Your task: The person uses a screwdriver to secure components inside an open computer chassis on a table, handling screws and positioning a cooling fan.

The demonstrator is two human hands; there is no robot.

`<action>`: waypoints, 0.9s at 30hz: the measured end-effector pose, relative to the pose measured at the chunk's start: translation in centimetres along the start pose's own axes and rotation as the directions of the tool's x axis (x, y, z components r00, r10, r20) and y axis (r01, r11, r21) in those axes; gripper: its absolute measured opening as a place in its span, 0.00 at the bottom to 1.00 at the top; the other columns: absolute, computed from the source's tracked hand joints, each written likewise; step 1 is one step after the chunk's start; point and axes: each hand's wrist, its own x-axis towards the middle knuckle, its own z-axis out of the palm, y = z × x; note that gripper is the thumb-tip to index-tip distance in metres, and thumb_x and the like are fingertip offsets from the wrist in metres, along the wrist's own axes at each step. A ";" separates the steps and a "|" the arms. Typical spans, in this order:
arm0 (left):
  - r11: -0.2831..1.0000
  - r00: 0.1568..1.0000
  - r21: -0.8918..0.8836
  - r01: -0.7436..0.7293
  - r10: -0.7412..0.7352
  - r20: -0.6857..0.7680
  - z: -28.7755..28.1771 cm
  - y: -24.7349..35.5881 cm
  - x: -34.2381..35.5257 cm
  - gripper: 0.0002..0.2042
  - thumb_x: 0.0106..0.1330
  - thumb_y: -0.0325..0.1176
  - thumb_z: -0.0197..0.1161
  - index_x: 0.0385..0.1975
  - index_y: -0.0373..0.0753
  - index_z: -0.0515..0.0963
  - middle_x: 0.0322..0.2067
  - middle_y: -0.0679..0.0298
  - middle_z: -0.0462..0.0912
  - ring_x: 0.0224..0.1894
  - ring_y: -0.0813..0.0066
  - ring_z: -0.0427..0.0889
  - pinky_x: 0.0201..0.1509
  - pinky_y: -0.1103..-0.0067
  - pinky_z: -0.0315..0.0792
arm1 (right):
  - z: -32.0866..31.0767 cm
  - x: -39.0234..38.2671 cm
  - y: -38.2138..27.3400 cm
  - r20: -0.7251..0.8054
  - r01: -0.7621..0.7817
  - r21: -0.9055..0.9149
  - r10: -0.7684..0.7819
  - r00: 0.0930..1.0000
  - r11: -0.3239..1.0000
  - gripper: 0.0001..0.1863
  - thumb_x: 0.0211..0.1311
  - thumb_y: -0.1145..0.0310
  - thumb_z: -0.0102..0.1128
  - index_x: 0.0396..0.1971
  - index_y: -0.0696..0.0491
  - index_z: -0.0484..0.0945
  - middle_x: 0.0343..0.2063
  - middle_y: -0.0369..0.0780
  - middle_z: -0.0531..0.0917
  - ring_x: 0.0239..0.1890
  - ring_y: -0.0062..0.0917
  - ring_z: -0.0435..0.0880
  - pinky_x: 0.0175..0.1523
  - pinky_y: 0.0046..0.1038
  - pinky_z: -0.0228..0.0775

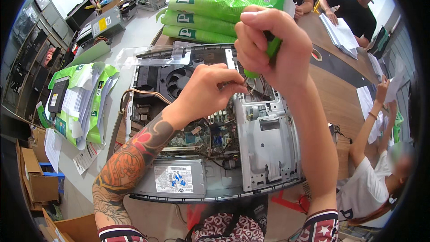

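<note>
An opened desktop computer case lies flat on the table, with a black fan, a circuit board and a silver power supply showing inside. Over its middle, my left hand is closed, thumb and fingertips pinching thin wires beside the metal drive bracket. My right hand makes a fist above, wrapped round a green-handled tool. The tool's lower end comes down close to my left fingertips; its working tip and exact kind are hidden.
Green paper packs are stacked behind the case, a metal drive unit on top. At left lie an opened paper pack and a black adapter. Cardboard boxes stand lower left. Other people handle papers at the right.
</note>
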 end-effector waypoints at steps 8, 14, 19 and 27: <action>0.998 0.999 -0.045 0.032 -0.033 -0.036 0.2 -0.1 0.1 0.05 0.54 0.27 0.71 0.29 0.36 0.82 0.22 0.56 0.80 0.23 0.59 0.79 0.28 0.71 0.72 | 1.7 0.8 0.4 -0.103 0.042 -0.161 -0.059 0.993 0.986 0.19 0.64 0.63 0.56 0.14 0.54 0.68 0.09 0.34 0.66 0.08 0.16 0.60 0.15 0.21 0.48; 0.991 0.990 0.001 -0.134 0.133 -0.047 0.5 -1.0 0.5 0.06 0.54 0.24 0.69 0.31 0.35 0.82 0.23 0.55 0.80 0.26 0.56 0.78 0.29 0.68 0.71 | 2.6 -0.1 1.0 -0.376 0.134 -0.278 -0.236 0.896 0.951 0.20 0.63 0.63 0.58 0.13 0.52 0.66 0.09 0.33 0.66 0.09 0.15 0.61 0.16 0.21 0.50; 0.991 0.991 -0.009 -0.131 0.131 -0.012 0.2 -0.4 0.5 0.06 0.53 0.23 0.69 0.31 0.34 0.81 0.22 0.54 0.78 0.26 0.56 0.78 0.29 0.67 0.70 | 2.9 -0.6 0.8 -0.454 0.184 -0.182 -0.248 0.855 0.966 0.19 0.63 0.64 0.58 0.14 0.52 0.65 0.10 0.33 0.65 0.10 0.16 0.61 0.17 0.21 0.51; 0.994 0.998 -0.106 0.026 -0.032 -0.052 0.4 0.0 0.0 0.04 0.54 0.25 0.70 0.28 0.35 0.83 0.23 0.55 0.82 0.21 0.62 0.80 0.26 0.75 0.72 | 1.1 -0.5 1.7 -0.100 0.329 -0.368 -0.389 0.916 0.869 0.15 0.67 0.66 0.55 0.20 0.55 0.71 0.11 0.33 0.69 0.09 0.14 0.61 0.15 0.19 0.51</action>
